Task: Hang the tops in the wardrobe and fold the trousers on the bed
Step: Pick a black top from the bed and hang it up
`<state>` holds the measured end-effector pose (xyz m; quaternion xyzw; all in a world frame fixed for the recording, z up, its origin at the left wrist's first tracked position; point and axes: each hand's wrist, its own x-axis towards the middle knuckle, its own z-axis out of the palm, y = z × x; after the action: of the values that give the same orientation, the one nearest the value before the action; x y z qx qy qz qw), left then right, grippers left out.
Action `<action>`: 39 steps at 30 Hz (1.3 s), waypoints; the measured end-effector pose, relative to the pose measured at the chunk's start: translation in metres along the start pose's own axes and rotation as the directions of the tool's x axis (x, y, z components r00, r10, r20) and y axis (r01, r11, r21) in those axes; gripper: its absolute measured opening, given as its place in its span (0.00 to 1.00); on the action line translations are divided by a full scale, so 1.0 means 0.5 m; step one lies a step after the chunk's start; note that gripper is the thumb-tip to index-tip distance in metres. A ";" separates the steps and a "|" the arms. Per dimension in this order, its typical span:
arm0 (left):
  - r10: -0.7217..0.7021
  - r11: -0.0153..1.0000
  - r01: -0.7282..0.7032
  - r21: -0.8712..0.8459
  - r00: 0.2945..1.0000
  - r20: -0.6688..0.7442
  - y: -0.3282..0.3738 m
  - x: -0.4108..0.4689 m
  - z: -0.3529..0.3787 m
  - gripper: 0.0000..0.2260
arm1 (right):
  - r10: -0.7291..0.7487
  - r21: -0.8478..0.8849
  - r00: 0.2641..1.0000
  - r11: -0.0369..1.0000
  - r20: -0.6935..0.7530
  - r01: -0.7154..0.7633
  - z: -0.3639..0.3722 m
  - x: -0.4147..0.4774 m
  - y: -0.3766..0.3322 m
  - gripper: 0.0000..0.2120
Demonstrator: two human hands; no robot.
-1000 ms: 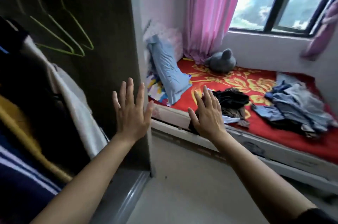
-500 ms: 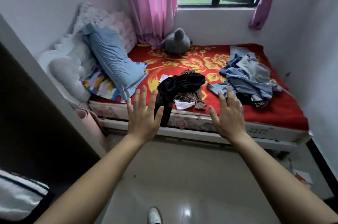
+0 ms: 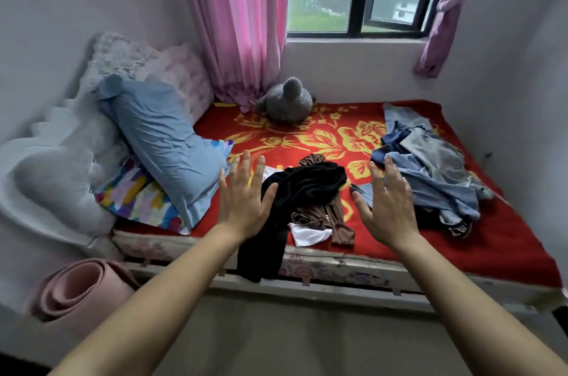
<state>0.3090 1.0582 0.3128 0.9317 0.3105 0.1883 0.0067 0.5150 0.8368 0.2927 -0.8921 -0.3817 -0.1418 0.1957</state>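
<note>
Ok, the bed (image 3: 507, 237) fills the shot, red flowered blanket on top. It's the sorting surface, w/ all the washing on its near half, reachable from the floor. Wardrobe's not in shot.

Far left, the blue pillow (image 3: 166, 142) leans on the padded headboard, propped clear of the clothes. On the right is the denim heap (image 3: 430, 173), blues and greys tangled. Prob the trousers, lying right where they'd get folded.

Centre, near edge, is the dark heap. Black garment (image 3: 307, 182) sits on top w/ one end trailing over the bed edge. Brown garment (image 3: 332, 216) is under it and a white piece (image 3: 310, 234) pokes out in front. Likely the tops.

Pink rolled mat (image 3: 83, 289) is on the floor near left, tucked beside the bed frame. Grey plush toy (image 3: 285, 99) sits far back under the window.

Now the hands. Left hand (image 3: 246, 203) and right hand (image 3: 387, 206) are both raised, backs to camera, fingers straight and spread, gripping nothing. They bracket the dark heap, so I'd say that's the next pick.

Count: 2 heaps, 2 hands, 1 blue pillow, 1 mat, 1 plush. Dark heap shows 3 pieces; denim heap, can't tell how many.
</note>
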 end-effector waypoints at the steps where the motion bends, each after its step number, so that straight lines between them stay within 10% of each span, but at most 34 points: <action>1: -0.001 1.000 0.001 -0.012 1.000 0.001 -0.008 0.032 0.012 0.32 | 0.005 0.006 1.000 1.000 0.000 -0.005 0.014 0.029 0.000 0.34; 21: -0.216 0.976 0.196 0.092 0.899 0.381 -0.094 0.534 0.547 0.30 | 0.079 0.069 0.929 0.991 0.361 -0.111 0.570 0.584 0.232 0.35; 33: -0.350 0.898 0.432 0.085 0.583 0.733 -0.133 0.480 0.931 0.35 | 0.155 0.049 0.747 0.969 0.646 -0.243 0.943 0.421 0.281 0.34; 39: -0.568 0.719 0.680 0.142 0.457 0.685 -0.162 0.474 1.107 0.50 | 0.187 0.058 0.657 0.941 0.730 -0.333 1.061 0.328 0.248 0.37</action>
<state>0.6334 1.3195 -0.1298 0.7471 0.5892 -0.1636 0.2606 0.7707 1.1037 -0.1395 -0.8993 -0.3068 0.2818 0.1329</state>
